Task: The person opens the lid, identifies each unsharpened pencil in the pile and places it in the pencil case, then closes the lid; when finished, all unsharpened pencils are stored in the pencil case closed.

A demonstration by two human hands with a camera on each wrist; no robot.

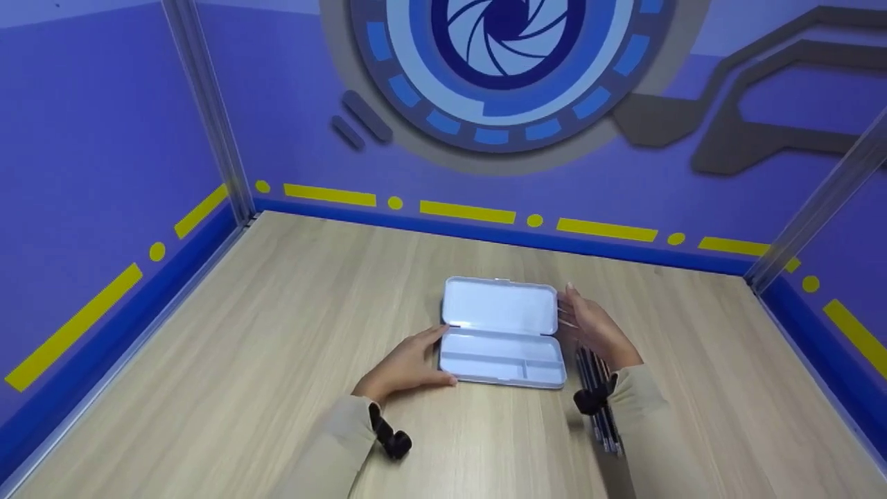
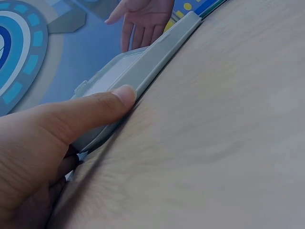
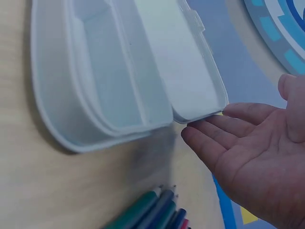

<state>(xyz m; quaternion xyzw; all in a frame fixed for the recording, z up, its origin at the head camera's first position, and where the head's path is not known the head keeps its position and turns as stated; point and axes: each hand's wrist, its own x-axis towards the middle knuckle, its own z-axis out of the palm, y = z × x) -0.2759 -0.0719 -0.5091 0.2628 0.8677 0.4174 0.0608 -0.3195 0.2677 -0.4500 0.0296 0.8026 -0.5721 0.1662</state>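
Observation:
A pale, white-looking pencil case (image 1: 478,373) lies on the table with its lid (image 1: 499,306) swung back, its divided tray showing nothing inside. My left hand (image 1: 409,362) grips the case's left end; in the left wrist view the thumb (image 2: 102,107) presses the front wall while the other fingers go behind the end, partly hidden. At the lid's right edge is my right hand (image 1: 599,326), palm turned up and fingers extended. Its fingertips (image 3: 195,136) touch or sit just under that edge. Several dark pencils (image 1: 607,430) lie beside the case, partly beneath the right wrist.
The wood-grain table (image 1: 291,298) is bounded by blue-purple panels (image 1: 277,118) at the back and sides. A black wrist strap (image 1: 393,440) is on the left sleeve and another strap (image 1: 592,400) on the right, above the pencils.

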